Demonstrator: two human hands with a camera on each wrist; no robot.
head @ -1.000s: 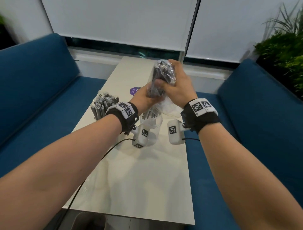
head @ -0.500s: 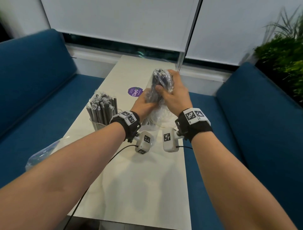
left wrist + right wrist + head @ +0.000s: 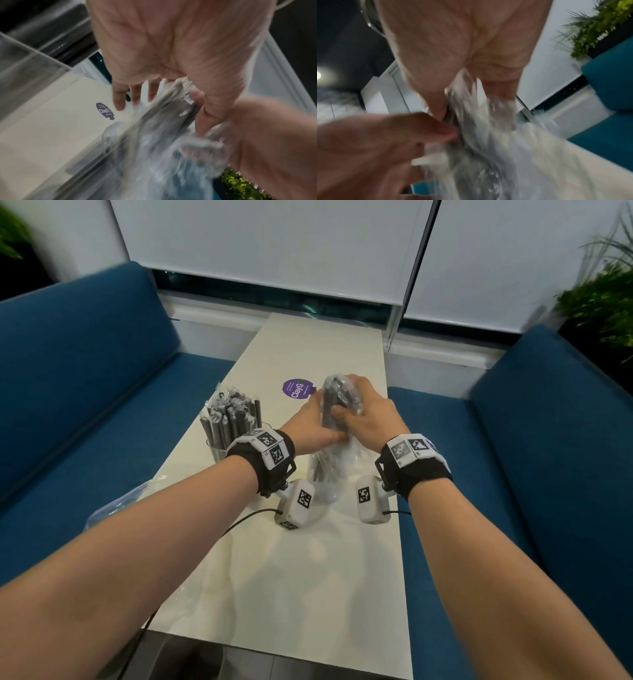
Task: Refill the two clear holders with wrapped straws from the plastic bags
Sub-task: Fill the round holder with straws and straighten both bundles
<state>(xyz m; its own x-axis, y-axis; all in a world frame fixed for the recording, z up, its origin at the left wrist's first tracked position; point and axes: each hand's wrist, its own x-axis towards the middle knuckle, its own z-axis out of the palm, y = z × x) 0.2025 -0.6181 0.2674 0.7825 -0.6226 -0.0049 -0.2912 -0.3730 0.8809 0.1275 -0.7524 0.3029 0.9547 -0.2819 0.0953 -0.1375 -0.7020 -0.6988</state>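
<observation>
Plastic bag (image 3: 337, 402) between both hands' curled fingers (image 3: 354, 414)

A round purple sticker (image 3: 298, 388) on the cream rectangular tabletop (image 3: 308, 577) bears the white word "ClayG", with smaller lines of print beside it too fine to read. The same sticker (image 3: 105, 111) shows in the left wrist view, again reading "ClayG". The black-and-white square coded markers on the white wristband blocks (image 3: 270, 447) carry patterns only, no legible letters.

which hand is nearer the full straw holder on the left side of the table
Left. The left hand is just right of the full straw holder, gripping the plastic bag of straws. The right hand grips the same bag from its far side, farther from that holder.
</observation>
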